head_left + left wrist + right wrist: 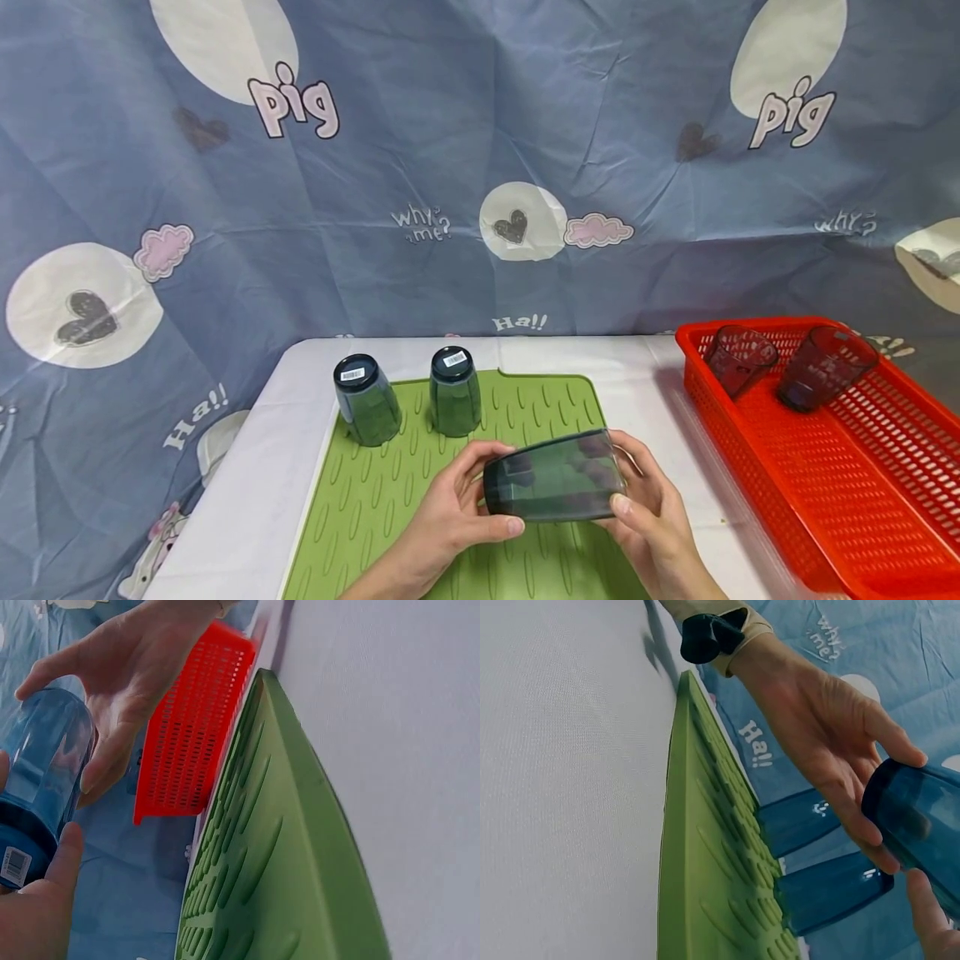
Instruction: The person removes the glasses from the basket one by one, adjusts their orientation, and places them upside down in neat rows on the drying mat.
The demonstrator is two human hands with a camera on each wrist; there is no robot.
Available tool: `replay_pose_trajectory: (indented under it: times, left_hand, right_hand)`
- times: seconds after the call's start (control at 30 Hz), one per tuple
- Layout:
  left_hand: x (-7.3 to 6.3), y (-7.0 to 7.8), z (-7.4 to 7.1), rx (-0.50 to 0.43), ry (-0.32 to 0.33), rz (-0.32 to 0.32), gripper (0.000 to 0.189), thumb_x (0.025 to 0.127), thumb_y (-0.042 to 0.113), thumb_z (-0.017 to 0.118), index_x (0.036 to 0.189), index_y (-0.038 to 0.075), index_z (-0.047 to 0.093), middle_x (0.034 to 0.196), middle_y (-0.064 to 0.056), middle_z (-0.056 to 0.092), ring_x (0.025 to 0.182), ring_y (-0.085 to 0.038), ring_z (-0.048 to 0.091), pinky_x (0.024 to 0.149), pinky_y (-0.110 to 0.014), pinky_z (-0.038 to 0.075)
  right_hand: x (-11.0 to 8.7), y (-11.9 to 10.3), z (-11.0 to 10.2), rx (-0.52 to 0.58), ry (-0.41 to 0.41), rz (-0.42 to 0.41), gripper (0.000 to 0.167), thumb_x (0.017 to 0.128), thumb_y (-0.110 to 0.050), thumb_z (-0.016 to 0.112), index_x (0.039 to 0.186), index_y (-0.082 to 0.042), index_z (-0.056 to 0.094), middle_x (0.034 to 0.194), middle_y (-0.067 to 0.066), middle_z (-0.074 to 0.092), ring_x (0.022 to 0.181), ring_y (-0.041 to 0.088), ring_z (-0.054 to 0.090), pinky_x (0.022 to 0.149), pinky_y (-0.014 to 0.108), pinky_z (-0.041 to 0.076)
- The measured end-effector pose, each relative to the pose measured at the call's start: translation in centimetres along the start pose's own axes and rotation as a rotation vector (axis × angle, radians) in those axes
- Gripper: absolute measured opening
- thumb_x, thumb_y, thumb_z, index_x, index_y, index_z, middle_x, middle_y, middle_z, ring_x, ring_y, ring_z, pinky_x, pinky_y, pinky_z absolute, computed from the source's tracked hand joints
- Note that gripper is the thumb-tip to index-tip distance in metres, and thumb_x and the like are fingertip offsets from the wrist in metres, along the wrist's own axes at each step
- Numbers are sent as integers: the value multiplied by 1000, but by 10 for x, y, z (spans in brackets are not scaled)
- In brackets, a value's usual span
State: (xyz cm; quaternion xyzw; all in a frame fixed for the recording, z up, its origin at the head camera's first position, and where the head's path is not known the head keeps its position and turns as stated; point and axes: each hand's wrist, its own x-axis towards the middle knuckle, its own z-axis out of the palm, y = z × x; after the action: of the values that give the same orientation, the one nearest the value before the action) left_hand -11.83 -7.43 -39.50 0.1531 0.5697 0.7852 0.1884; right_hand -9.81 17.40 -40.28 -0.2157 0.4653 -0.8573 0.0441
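A tinted drinking glass [555, 479] is held on its side over the green ribbed drying mat [360, 533]. My left hand [450, 512] grips its dark base end, thumb along the lower side. At the rim end, my right hand [651, 512] holds the glass between thumb and fingers. A barcode sticker [15, 866] shows on the base in the left wrist view. Two similar glasses, the left one [367, 404] and the right one [455, 396], stand upside down at the mat's far left, with stickers on their upturned bases.
A red perforated plastic basket [750, 467] stands to the right of the mat. Inside it, near the back, a smaller glass [738, 358] and a larger glass [821, 367] lean tilted. A white cloth [247, 500] covers the table, and a blue printed curtain [420, 150] hangs behind.
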Motion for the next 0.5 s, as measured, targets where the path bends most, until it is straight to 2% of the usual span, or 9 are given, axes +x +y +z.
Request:
replay_pose_trajectory:
  times: [0.33,0.5]
  left_hand:
    - [-1,2,0,-21,47,12,69,76,-5,78,136,2,45,136,-18,50,120,-29,53,97,-41,50]
    - [-2,4,0,-18,56,6,69,76,-4,78,136,2,45,136,-18,50,120,-29,54,97,-41,50]
  right_hand:
    - [2,-3,-6,-65,-55,11,55,94,1,46,147,-11,34,143,11,47,124,22,52,97,39,50]
    - [4,-5,-9,-137,-83,-2,54,94,2,46,147,-8,34,141,10,48,124,21,51,98,35,49]
